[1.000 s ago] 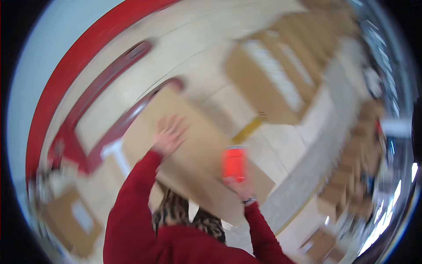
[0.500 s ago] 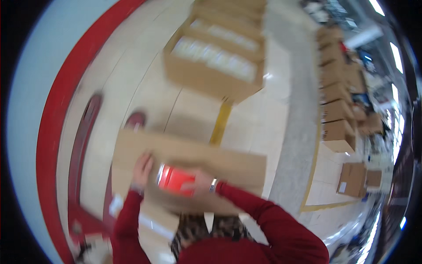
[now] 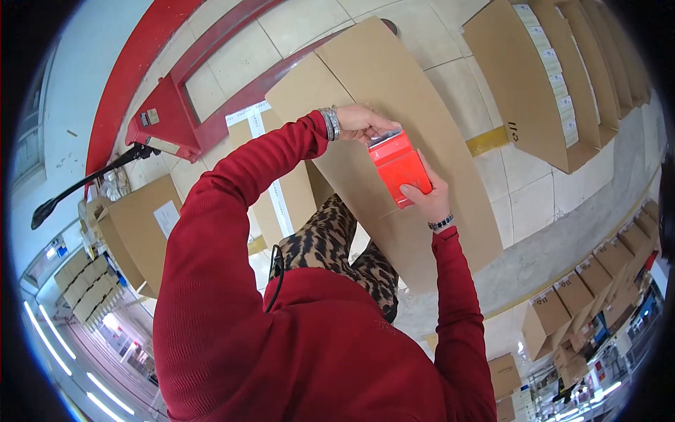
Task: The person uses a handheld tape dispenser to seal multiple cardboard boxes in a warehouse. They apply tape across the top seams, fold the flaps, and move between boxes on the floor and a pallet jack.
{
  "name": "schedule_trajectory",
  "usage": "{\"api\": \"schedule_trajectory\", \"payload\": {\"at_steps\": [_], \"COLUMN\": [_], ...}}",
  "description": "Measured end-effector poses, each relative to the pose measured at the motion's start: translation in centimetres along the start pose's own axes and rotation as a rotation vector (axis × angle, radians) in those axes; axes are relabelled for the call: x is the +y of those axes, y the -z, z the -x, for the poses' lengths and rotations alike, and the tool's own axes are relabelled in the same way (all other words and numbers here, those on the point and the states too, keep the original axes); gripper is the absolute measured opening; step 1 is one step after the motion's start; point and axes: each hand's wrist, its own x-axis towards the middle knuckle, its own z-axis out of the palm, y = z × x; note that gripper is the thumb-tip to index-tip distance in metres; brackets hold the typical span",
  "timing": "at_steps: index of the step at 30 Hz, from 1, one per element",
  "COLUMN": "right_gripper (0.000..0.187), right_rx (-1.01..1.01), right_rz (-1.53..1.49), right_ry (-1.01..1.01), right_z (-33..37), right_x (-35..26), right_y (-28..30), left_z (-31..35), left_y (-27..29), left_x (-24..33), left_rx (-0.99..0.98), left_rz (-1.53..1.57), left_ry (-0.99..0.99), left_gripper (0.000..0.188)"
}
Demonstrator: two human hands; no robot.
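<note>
A red, boxy tape dispenser (image 3: 399, 167) with a greyish edge at its far end is held tilted above a large cardboard box (image 3: 373, 60). My right hand (image 3: 432, 199) grips its near right end, the thumb lying across the red body. At the other end, my left hand (image 3: 360, 122) has its fingers closed at the greyish edge; whether they pinch a strip of tape there cannot be made out. Beneath both hands lies the box's broad brown top, with a seam crossing its far left part.
A red pallet jack (image 3: 165, 116) with a black handle stands at the left. Another carton (image 3: 137, 228) is below it. Open cartons (image 3: 520, 63) filled with small pale boxes stand at the far right. More cartons (image 3: 562, 302) line the lower right, beyond a grey floor strip.
My view has swung round, so the box now lies slanted. My left hand has come from beside the tape dispenser to its greyish end, while my right hand still holds it.
</note>
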Motion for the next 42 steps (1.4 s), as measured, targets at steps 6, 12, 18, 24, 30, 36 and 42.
{"api": "schedule_trajectory", "payload": {"at_steps": [6,12,18,24,30,36,42], "right_gripper": [0.069,0.069,0.07,0.07,0.071,0.07,0.064], "right_rx": [-0.043,-0.082,-0.085,-0.098,-0.117,-0.101,-0.101], "right_rz": [-0.043,-0.089,-0.028,-0.019,-0.05,-0.03,-0.06], "right_ry": [0.005,-0.038,-0.024,-0.052,-0.052,-0.048,-0.125], "right_z": [-0.3,-0.5,-0.5,-0.4,-0.5,-0.4,-0.9], "right_x": [-1.4,-1.7,-2.0,-2.2,-2.0,-2.2,-5.3], "right_y": [0.4,0.3,0.5,0.9,1.1,1.0,0.0], "left_z": [-0.9,-2.1,-1.6,-3.3,-2.5,-2.1,-1.5], "left_y": [0.9,2.1,1.1,1.8,0.2,0.7,1.0], "left_x": [-1.5,-3.0,-2.0,-3.2,-1.2,-0.8,-0.3], "left_rx": [-0.039,-0.119,-0.088,-0.025,0.175,0.099,0.323], "left_rz": [0.293,0.364,0.315,0.202,-0.189,-0.111,-0.396], "left_ry": [-0.016,-0.041,0.002,-0.056,-0.106,-0.118,-0.212], "left_gripper": [0.019,0.013,0.01,0.009,0.012,0.017,0.019]}}
